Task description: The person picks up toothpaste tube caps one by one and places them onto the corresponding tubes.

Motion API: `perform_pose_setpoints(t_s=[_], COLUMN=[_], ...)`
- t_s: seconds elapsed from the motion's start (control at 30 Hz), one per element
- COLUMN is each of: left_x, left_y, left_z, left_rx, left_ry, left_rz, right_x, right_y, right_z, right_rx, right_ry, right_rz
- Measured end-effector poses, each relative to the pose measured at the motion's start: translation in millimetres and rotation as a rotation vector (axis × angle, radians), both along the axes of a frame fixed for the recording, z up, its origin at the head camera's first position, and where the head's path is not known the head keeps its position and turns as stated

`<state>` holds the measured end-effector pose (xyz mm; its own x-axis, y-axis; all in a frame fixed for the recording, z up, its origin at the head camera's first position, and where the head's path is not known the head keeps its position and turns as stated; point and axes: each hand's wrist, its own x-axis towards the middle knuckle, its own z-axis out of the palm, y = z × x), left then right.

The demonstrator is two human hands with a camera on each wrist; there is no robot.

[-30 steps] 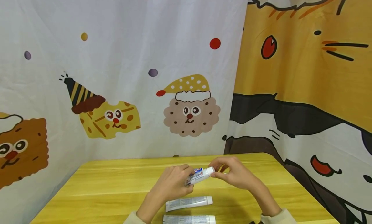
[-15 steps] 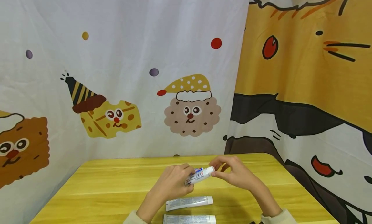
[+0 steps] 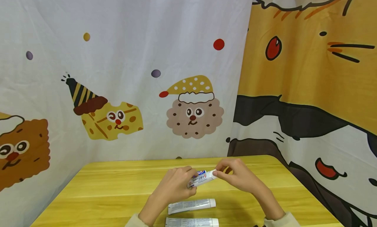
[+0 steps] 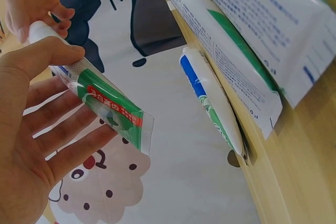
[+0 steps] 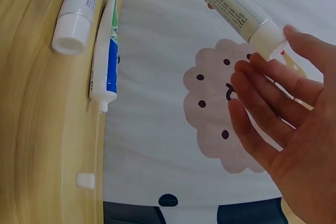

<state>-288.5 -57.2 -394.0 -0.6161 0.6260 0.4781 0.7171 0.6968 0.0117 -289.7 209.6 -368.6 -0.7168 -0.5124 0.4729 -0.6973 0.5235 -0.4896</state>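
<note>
A toothpaste tube (image 3: 202,179), white with a green and red label, is held over the table by my left hand (image 3: 175,185). In the left wrist view the thumb lies across the tube near its cap end, fingers behind it, and the flat end points away. My right hand (image 3: 240,176) pinches the white screw cap (image 5: 268,40) between thumb and index finger; its other fingers are loosely bent beside it. Beyond the left hand lies a blue, white and green tube (image 5: 107,61) with a bare nozzle. A small loose white cap (image 5: 85,180) sits on the table near it.
Two more capped toothpaste tubes, a middle one (image 3: 192,205) and a near one (image 3: 191,222), lie side by side on the wooden table (image 3: 112,191), in front of the hands. A cartoon-printed curtain (image 3: 123,63) hangs behind the table.
My right hand's thumb and fingers have shifted on the cap and now cover more of it. The left hand holds its tube in the same place.
</note>
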Motion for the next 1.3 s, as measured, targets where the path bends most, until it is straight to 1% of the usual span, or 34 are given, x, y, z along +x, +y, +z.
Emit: perform_pose_setpoints(t_s=[0.1, 0.23, 0.37, 0.5, 0.57, 0.67, 0.8, 0.9, 1.13, 1.2, 1.3], left_x=[-0.2, -0.7, -0.6, -0.2, 0.1, 0.2, -0.5, -0.9, -0.9, -1.0, -1.4], left_y=[0.0, 0.0, -0.1, -0.2, -0.3, -0.3, 0.2, 1.0, 1.4, 1.5, 2.1], left_z=[-0.5, 0.2, 1.1, 1.1, 1.0, 0.8, 0.6, 0.8, 0.7, 0.5, 0.3], left_rx=[-0.001, -0.002, -0.003, -0.004, -0.003, -0.001, -0.002, -0.006, -0.011, -0.012, -0.011], left_ry=[0.005, -0.003, -0.009, -0.005, -0.005, -0.003, 0.012, 0.020, 0.006, -0.003, -0.016], left_rz=[-0.001, 0.004, 0.008, 0.006, 0.004, 0.002, 0.003, 0.003, 0.008, 0.009, 0.008], right_x=[-0.5, -0.4, 0.0, -1.4, -1.9, -2.1, -1.6, -1.3, -3.8, -4.0, -3.2], right_y=[0.0, 0.5, 2.0, 2.7, 2.5, 2.2, 2.2, 2.1, 0.8, 0.6, 0.1], right_z=[0.3, 0.1, -1.0, -2.7, -3.2, -3.2, -1.8, -1.0, -3.4, -3.8, -3.9], right_rx=[0.013, -0.011, -0.036, -0.031, -0.031, -0.027, -0.016, -0.011, 0.005, 0.009, 0.028], right_ry=[0.008, -0.009, -0.002, 0.029, 0.034, 0.030, 0.003, -0.008, 0.023, 0.028, 0.048], right_rz=[-0.022, -0.038, 0.006, 0.061, 0.072, 0.063, 0.026, 0.015, 0.058, 0.058, 0.035])
